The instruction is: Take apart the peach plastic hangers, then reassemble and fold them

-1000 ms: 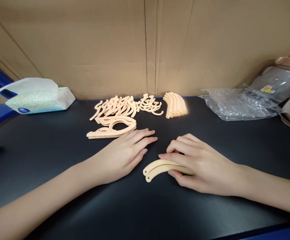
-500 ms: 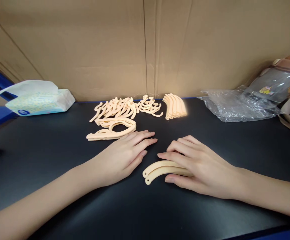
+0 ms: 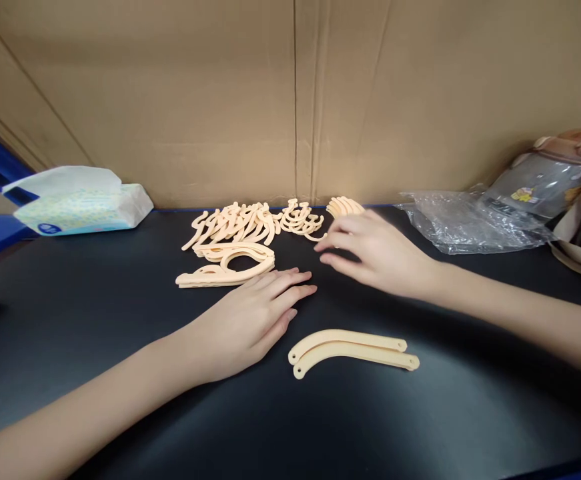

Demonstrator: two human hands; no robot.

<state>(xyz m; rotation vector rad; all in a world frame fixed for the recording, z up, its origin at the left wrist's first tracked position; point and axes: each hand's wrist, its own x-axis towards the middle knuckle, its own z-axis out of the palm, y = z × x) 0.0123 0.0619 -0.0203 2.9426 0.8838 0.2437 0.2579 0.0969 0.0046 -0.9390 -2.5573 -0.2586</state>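
Two curved cream plastic strips point(image 3: 355, 348) with a hole at each end lie side by side on the black table in front of me. My left hand point(image 3: 255, 320) rests palm down with fingers spread, beside a stack of joined cream pieces that look like folded hangers point(image 3: 225, 270). My right hand point(image 3: 370, 253) hovers farther back with fingers bent and apart, nothing visible in them. Its fingertips are close to a pile of small cream hooks point(image 3: 300, 218). Behind that hand, partly covered, stands a row of curved strips point(image 3: 344, 205).
A heap of wavy cream pieces point(image 3: 235, 223) lies at the back. The tissue pack point(image 3: 83, 207) is at the back left. At the right are a crumpled clear plastic bag point(image 3: 470, 217) and a clear bottle point(image 3: 545, 177) with a strap. A cardboard wall point(image 3: 220, 100) closes off the back.
My right hand has let go of the two curved strips and moved back towards the hooks and the row of strips. The left hand stays in place.
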